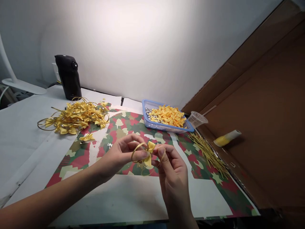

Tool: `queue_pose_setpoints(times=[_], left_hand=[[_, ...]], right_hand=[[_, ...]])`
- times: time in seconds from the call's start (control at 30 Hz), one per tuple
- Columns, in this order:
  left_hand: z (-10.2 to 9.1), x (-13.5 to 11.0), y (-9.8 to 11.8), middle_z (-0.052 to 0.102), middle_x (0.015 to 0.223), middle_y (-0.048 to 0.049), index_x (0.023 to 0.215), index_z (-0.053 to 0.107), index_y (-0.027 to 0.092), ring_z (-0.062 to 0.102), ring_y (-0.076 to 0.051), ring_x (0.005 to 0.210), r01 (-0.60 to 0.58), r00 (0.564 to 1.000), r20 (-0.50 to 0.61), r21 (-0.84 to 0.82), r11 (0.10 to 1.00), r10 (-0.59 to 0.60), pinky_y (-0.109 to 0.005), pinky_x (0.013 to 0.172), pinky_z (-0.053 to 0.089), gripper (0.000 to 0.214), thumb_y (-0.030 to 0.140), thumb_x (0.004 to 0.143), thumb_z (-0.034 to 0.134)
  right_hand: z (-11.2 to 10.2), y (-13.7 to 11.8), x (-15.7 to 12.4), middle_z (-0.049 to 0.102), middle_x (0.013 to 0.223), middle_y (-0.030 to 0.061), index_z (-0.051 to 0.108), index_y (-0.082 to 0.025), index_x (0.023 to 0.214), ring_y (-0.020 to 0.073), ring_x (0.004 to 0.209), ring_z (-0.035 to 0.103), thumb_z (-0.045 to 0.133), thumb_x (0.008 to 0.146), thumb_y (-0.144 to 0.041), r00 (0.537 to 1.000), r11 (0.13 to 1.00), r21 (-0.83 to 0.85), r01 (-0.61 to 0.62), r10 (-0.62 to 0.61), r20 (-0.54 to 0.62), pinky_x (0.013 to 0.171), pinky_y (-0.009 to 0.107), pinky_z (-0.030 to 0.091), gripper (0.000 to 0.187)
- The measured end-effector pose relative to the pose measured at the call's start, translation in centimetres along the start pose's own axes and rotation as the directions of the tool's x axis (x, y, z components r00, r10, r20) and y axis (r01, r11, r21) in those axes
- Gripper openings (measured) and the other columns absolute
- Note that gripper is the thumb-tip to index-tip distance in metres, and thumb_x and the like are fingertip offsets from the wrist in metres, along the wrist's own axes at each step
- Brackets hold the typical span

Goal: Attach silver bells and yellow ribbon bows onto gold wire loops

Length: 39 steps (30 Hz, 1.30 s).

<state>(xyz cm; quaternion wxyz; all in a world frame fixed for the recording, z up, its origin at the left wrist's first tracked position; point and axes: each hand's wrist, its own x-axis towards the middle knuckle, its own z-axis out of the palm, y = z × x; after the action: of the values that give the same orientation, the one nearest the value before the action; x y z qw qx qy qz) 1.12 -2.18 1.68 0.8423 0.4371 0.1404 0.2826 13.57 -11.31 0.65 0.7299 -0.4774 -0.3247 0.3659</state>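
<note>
Between my two hands is a yellow ribbon bow [149, 153] with a thin gold cord looped through it. My left hand [126, 152] pinches the bow's left side between thumb and fingers, and one loop of the cord hangs around its fingertips. On the other side my right hand [172, 162] is closed, its thumb and forefinger pinching the gold cord [164, 154] just right of the bow. The fingertips partly hide the knot. Both hands are above the camouflage-patterned sheet [133, 127] on the table.
A heap of yellow bows with gold cords [78, 116] lies at left, before a black bottle [69, 78]. A blue basket [149, 124] holds yellow bows and silver bells. To the right are a clear plastic cup [197, 119], loose gold cords [209, 154] and a thread spool [227, 138] by cardboard.
</note>
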Motion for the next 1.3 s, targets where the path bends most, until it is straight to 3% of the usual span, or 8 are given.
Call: queue_pose_setpoints(times=[0.5,1.3], left_hand=[[-0.32,-0.02,0.02,0.071,0.076,0.0009,0.08,0.076,0.023,0.062,-0.011,0.073,0.057,0.998,0.012,0.113,0.992,-0.058,-0.023,0.073,0.047,0.012,0.028,0.07,0.079],[-0.43,0.03,-0.29,0.071,0.078,0.0009,0.081,0.075,0.022,0.062,-0.012,0.075,0.056,0.998,-0.007,0.114,0.992,-0.055,-0.023,0.073,0.047,0.013,0.027,0.07,0.078]], right_hand=[[0.09,-0.22,-0.07,0.06,0.08,-0.0004,0.068,-0.021,0.078,0.0089,0.068,0.054,0.07,0.081,-0.038,1.0,1.0,-0.016,-0.02,0.019,-0.01,0.056,0.014,0.051,0.017],[0.05,0.13,-0.08,0.06,0.081,-0.0004,0.067,-0.021,0.079,0.0092,0.068,0.056,0.069,0.081,-0.038,0.998,0.998,0.008,-0.056,0.055,0.006,0.056,0.014,0.051,0.017]])
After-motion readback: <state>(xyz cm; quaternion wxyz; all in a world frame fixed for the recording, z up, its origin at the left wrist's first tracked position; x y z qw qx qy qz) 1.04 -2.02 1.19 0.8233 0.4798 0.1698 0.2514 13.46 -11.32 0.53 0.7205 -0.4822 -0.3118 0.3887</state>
